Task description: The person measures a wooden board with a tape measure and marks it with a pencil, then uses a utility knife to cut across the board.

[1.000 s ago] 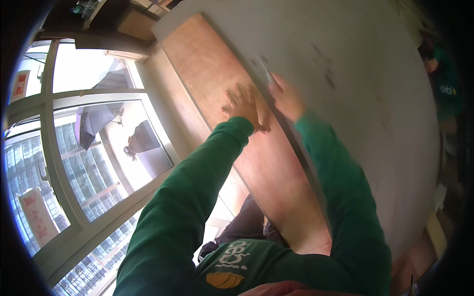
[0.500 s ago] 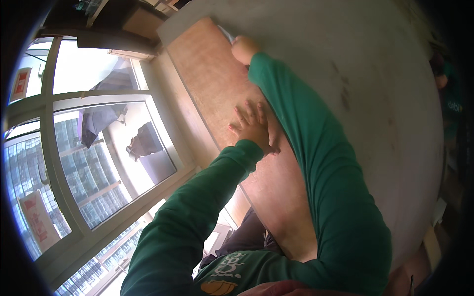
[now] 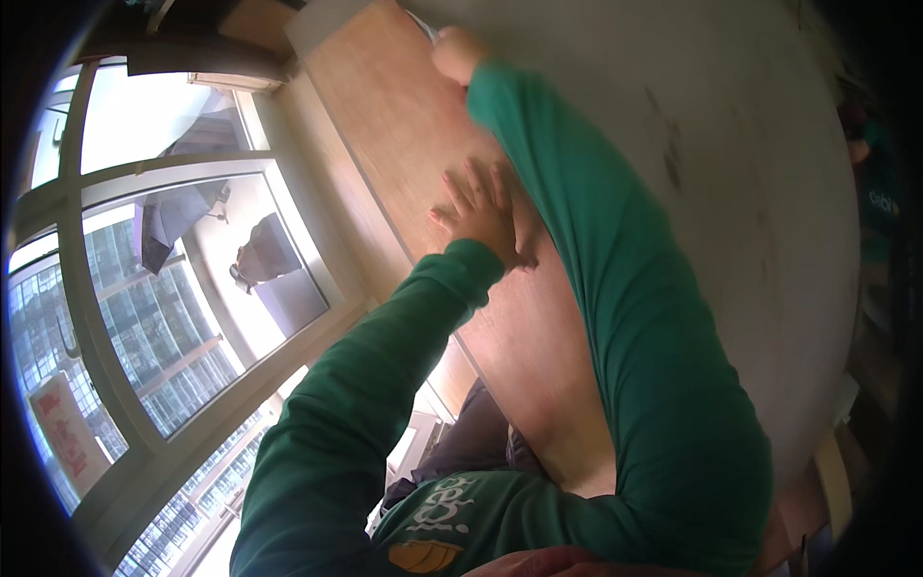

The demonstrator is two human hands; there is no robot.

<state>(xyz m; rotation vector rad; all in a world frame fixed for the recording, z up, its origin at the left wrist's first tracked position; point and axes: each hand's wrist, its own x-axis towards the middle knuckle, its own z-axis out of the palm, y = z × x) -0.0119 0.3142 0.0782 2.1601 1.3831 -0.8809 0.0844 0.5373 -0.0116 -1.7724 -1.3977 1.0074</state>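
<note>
My left hand (image 3: 484,213) lies flat with fingers spread on a long light-brown wooden panel (image 3: 538,351). Farther up, my right hand (image 3: 459,56) is closed at the seam where the panel meets a smudged grey surface (image 3: 711,240). A thin whitish-blue strip (image 3: 421,25) pokes out beyond its fingers, lying along that seam. Most of the strip is hidden by the hand, so its kind cannot be made out. Both arms wear green sleeves, the right one stretched along the panel's right edge.
To the left is a white-framed window (image 3: 183,308), with a dark umbrella (image 3: 173,226) and a dark bag-like thing (image 3: 264,255) seen through the glass. A narrow wooden ledge (image 3: 327,154) runs beside the panel. At the far right edge, a person in green (image 3: 880,197) is partly visible.
The view has shifted, so the panel and window sit higher and farther left. My left hand stays spread on the panel, and my right hand remains closed at the seam.
</note>
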